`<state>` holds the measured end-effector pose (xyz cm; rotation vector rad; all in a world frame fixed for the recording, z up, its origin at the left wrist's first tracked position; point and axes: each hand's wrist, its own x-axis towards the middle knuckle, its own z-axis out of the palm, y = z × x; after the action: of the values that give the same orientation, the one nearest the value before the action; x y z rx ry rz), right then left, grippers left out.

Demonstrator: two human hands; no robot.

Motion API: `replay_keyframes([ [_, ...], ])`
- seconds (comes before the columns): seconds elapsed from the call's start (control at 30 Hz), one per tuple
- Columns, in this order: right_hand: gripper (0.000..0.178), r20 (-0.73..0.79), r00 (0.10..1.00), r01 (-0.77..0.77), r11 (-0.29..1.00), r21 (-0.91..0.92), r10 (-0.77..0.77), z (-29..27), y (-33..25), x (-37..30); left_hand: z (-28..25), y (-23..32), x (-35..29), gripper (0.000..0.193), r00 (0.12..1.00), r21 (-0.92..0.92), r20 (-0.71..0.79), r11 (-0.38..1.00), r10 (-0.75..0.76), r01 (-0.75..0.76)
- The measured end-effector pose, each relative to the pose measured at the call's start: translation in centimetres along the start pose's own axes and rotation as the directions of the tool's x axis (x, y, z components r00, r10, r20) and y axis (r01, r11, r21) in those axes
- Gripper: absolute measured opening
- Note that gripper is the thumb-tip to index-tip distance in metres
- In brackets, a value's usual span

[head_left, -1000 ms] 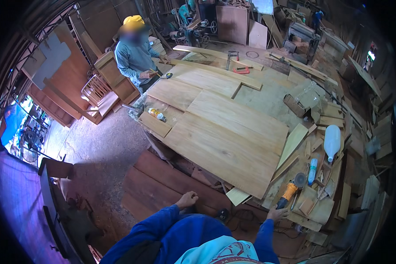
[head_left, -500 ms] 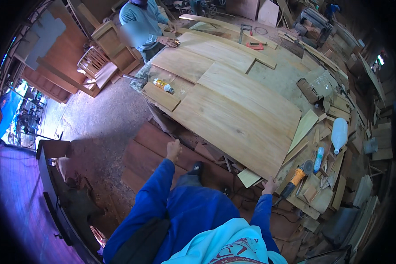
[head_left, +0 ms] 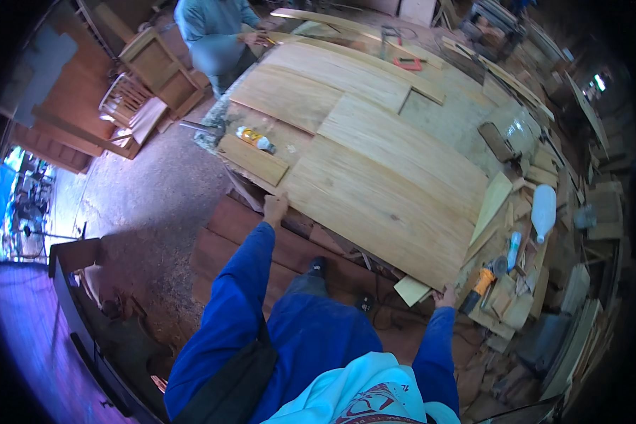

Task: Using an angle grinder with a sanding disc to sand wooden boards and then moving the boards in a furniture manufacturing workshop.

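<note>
my left hand [head_left: 275, 208], frame centre, right hand [head_left: 446, 296], lower right, at panel's [head_left: 389, 194] near-side corners; likely spaced for balance; can't tell whether fingers grip.

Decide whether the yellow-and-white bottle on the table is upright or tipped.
Tipped: the bottle lies on its side, its length along the table.

The large panel [head_left: 374, 191] is pale tan, streaked with grain and marked by a darker knot [head_left: 396, 217]. The person's sleeves [head_left: 239, 275] are deep blue, the cloth [head_left: 332, 385] pale aqua with dark red print. The grinder [head_left: 484, 280] is orange and black, the clamp [head_left: 408, 68] red, the big bottle [head_left: 543, 210] milky white, the boards underfoot [head_left: 237, 227] reddish brown.
</note>
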<state>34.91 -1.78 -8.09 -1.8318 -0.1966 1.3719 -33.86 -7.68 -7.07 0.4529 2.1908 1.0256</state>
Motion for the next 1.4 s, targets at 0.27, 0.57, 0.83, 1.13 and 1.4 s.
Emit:
replay_keyframes([
  [0.27,0.022,-0.048,0.999,0.017,1.0,0.016,-0.016,-1.6,0.7,0.6,0.3,3.8,0.2,0.04,0.99,-0.205,0.075,0.969,-0.123,0.136],
  [0.57,0.015,-0.077,0.997,0.013,1.0,-0.021,-0.014,-1.9,0.4,-1.6,-2.5,4.7,-0.6,0.03,0.974,-0.191,0.227,0.981,0.012,0.032],
  [0.83,0.016,-0.009,0.979,0.206,0.978,-0.022,-0.206,-4.8,-1.5,-8.6,-8.9,5.1,-8.6,0.034,0.963,-0.107,0.253,0.992,0.088,-0.063],
  [1.13,0.013,0.065,0.884,0.45,0.88,0.15,-0.463,-10.2,-10.6,-12.6,-12.3,12.2,-26.3,0.03,0.956,-0.17,0.278,0.984,0.091,-0.044],
  [1.4,0.022,0.171,0.786,0.562,0.802,0.204,-0.594,-12.7,-22.1,-7.1,-10.5,17.9,-39.6,0.048,0.976,-0.183,0.11,0.969,0.19,-0.168],
])
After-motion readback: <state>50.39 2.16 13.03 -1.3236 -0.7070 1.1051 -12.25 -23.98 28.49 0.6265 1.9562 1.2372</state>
